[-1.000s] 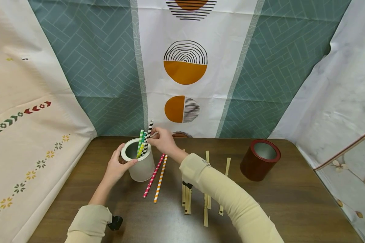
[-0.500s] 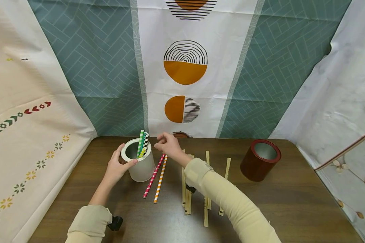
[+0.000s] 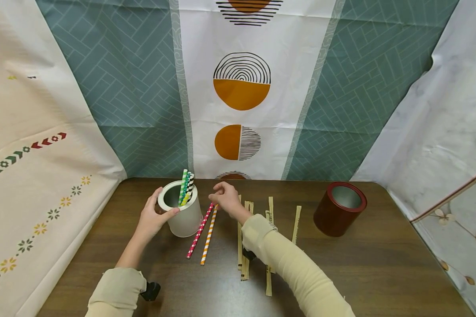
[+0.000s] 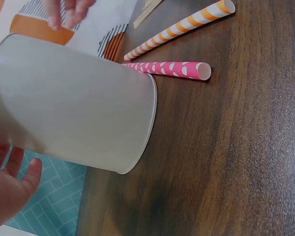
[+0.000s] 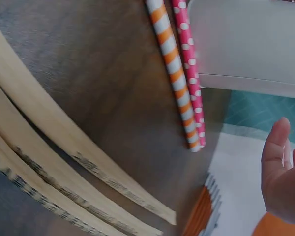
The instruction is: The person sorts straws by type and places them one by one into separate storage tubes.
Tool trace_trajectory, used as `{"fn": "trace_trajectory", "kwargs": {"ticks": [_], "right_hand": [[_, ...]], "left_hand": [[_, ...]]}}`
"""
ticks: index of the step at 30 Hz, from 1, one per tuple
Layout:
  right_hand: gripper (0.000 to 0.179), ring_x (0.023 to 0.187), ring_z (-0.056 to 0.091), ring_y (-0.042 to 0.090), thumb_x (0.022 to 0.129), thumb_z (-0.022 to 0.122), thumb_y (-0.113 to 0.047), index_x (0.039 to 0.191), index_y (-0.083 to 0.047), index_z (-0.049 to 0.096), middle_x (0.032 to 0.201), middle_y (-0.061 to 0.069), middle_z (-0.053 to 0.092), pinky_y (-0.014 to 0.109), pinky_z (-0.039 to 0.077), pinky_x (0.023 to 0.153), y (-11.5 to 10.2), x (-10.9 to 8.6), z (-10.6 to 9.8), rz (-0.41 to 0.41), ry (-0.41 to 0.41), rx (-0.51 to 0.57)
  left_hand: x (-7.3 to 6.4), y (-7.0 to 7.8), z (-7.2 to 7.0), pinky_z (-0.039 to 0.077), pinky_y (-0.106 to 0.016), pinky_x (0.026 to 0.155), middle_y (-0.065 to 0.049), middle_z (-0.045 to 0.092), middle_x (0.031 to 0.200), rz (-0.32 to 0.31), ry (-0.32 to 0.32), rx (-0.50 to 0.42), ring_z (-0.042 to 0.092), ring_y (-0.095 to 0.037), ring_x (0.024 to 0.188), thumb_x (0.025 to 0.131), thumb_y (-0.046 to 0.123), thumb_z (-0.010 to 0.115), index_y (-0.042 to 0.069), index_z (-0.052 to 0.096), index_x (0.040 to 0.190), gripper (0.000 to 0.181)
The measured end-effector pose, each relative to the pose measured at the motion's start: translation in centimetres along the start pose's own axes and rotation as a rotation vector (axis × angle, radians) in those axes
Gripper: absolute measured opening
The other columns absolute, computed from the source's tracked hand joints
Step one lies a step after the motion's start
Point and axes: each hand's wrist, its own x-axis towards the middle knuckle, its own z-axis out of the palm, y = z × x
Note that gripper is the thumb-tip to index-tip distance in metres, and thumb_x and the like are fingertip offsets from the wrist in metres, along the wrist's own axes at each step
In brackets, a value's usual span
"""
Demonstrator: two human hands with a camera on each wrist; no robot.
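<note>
My left hand holds the white canister by its rim, thumb in front and fingers on the far left side. Inside lean several paper straws: green-striped, black-and-white and yellow among them. Just right of the canister, my right hand hovers with nothing in it, its fingers loosely bent. Below its fingertips lie a pink polka-dot straw and an orange-striped straw, side by side on the table. In the left wrist view the pink straw lies close against the canister's base.
Several flat beige sticks with dark print lie right of the straws, partly under my right forearm. A dark red canister stands at the table's right. Patterned cloth hangs behind the wooden table.
The right hand has let go of the black-and-white straw, which dropped deeper into the white canister. It then moved right and down toward the loose straws. The left hand stays put.
</note>
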Motion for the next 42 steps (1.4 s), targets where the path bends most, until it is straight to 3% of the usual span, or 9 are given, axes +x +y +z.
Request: {"fn": "trace_trajectory", "kwargs": {"ticks": [4,7,14,29,35,42], "right_hand": [[0.029,0.058,0.054,0.015,0.079,0.063,-0.007,0.103,0.001,0.050,0.071,0.000,0.050,0.032,0.051,0.051,1.4,0.1,0.2,0.041,0.000,0.034],[0.032,0.058,0.054,0.018,0.080,0.062,-0.006,0.106,0.003,0.048,0.071,0.001,0.050,0.038,0.051,0.055,2.4,0.1,0.4,0.067,-0.004,0.053],[0.033,0.050,0.049,0.012,0.080,0.061,-0.004,0.108,0.007,0.047,0.067,0.002,0.049,0.029,0.048,0.046,4.3,-0.2,0.9,0.100,0.013,0.049],[0.033,0.048,0.047,0.011,0.076,0.066,-0.008,0.102,0.003,0.048,0.062,0.002,0.051,0.023,0.043,0.041,6.4,-0.7,1.9,0.143,0.064,0.005],[0.032,0.044,0.046,0.010,0.075,0.068,-0.010,0.098,0.003,0.050,0.058,0.002,0.052,0.024,0.043,0.040,6.9,-0.7,2.1,0.103,0.075,-0.069],[0.034,0.038,0.044,0.009,0.074,0.070,-0.016,0.098,0.000,0.052,0.055,0.003,0.053,0.021,0.041,0.038,7.0,-0.7,2.4,0.081,0.082,-0.274]], "left_hand": [[0.1,0.0,0.0,0.038,-0.025,0.079,-0.014,0.030,0.135,-0.004,0.002,0.009,0.042,-0.020,0.101,0.075,0.032,0.069,0.015,0.018,0.141,0.085],[0.1,0.0,0.0,0.038,-0.021,0.075,-0.014,0.031,0.134,-0.002,0.006,0.008,0.042,-0.020,0.099,0.075,0.032,0.069,0.015,0.018,0.141,0.085],[0.0,0.0,0.0,0.036,-0.013,0.072,-0.014,0.031,0.134,0.009,0.013,-0.008,0.043,-0.021,0.099,0.074,0.030,0.070,0.014,0.020,0.141,0.084],[0.0,0.2,0.0,0.035,-0.015,0.076,-0.014,0.030,0.136,-0.004,0.010,-0.002,0.041,-0.021,0.104,0.074,0.030,0.070,0.015,0.019,0.141,0.085],[0.0,0.2,0.0,0.035,-0.013,0.075,-0.014,0.031,0.135,-0.003,0.015,0.005,0.041,-0.020,0.104,0.074,0.030,0.070,0.014,0.020,0.141,0.085],[0.0,0.2,0.0,0.035,-0.035,0.087,-0.015,0.029,0.137,-0.005,0.010,-0.014,0.038,-0.024,0.111,0.074,0.030,0.070,0.014,0.019,0.141,0.085]]}}
